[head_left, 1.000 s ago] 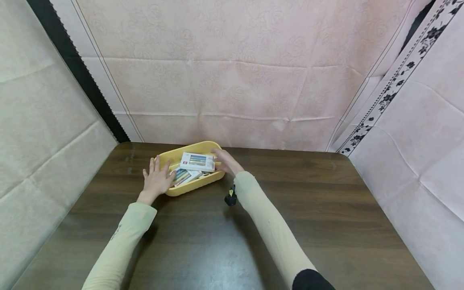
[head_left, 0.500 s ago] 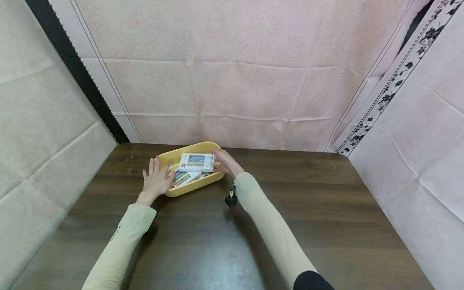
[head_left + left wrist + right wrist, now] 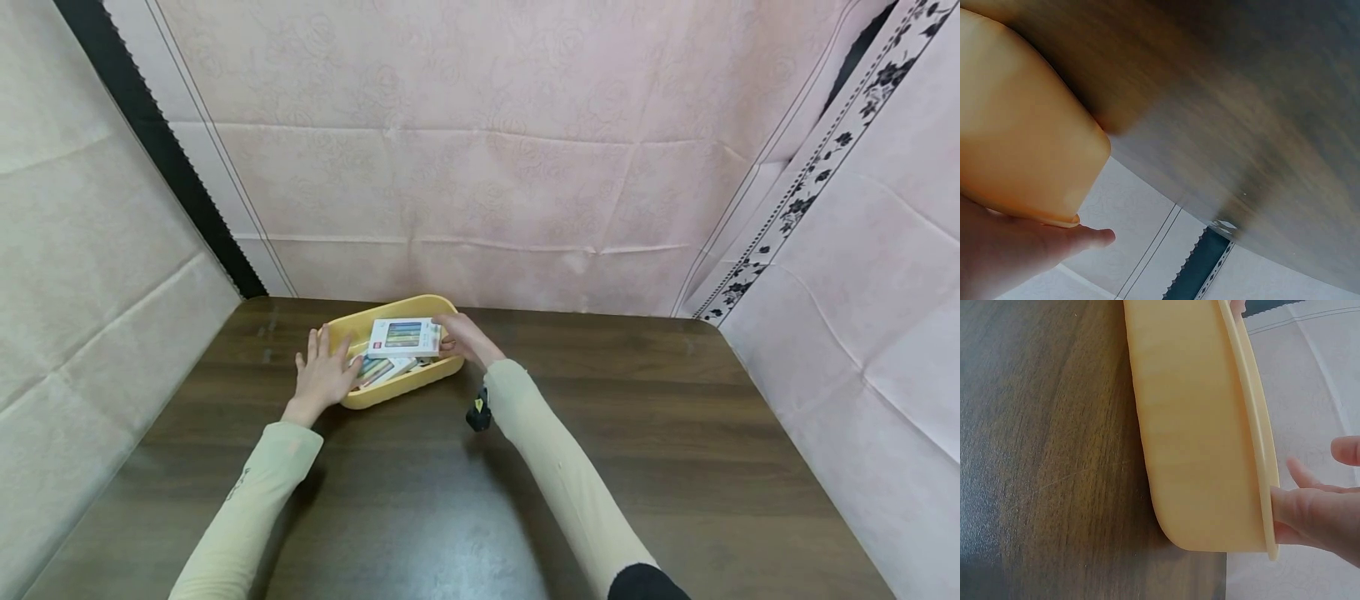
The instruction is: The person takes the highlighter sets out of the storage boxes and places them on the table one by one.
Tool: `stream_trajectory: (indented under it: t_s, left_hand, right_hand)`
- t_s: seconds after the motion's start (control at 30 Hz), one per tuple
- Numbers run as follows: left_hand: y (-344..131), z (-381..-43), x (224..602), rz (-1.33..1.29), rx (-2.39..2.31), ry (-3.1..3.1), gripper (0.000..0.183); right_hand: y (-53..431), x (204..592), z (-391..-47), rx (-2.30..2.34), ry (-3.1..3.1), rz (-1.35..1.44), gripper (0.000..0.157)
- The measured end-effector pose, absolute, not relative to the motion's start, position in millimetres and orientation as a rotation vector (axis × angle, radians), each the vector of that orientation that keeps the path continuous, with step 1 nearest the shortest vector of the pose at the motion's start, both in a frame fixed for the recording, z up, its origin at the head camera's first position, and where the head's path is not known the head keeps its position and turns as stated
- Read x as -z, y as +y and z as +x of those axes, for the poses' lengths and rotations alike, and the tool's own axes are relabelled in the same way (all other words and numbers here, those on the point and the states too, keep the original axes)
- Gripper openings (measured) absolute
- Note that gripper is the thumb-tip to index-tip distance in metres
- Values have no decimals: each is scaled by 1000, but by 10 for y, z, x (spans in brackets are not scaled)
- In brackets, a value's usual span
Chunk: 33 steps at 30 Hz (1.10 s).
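A brown table (image 3: 420, 492) runs back to pale cloths (image 3: 450, 183) hung left, right and far. By its far edge, left of middle, sits one yellow tray (image 3: 408, 386). Two boxes show in it: an upper box (image 3: 405, 337) partly over a lower box (image 3: 387, 369). The left hand (image 3: 324, 377) has fingers spread on the tray's left end. The right hand (image 3: 470, 340) has fingers at the upper box's right edge; whether they pinch it I cannot tell.
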<state>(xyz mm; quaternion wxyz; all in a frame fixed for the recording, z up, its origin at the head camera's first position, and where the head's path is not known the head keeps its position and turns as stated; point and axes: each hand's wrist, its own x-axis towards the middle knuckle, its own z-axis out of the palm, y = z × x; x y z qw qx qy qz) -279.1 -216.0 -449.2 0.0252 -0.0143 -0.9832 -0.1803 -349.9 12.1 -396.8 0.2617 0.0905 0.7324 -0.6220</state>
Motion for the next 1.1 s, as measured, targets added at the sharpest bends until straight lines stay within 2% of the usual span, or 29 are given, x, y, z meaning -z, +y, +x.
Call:
stream_trajectory:
  t_s: [0.33,0.67,0.97,1.1]
  left_hand:
    - [-2160,-2779,4492,-57,560,-3045,58]
    - [-2149,-2792,4487,-43,583,-3041,58]
    - [-2159,-2783,4476,-52,578,-3049,58]
    - [-2159,-2777,4464,-50,587,-3046,58]
  right_hand:
    - [105,4106,-3594,1696,1967,166,50]
    - [103,4004,-3484,1707,1935,125,49]
    - [115,4065,-3480,1745,1969,75,41]
    - [99,4079,-3454,1769,1996,88,42]
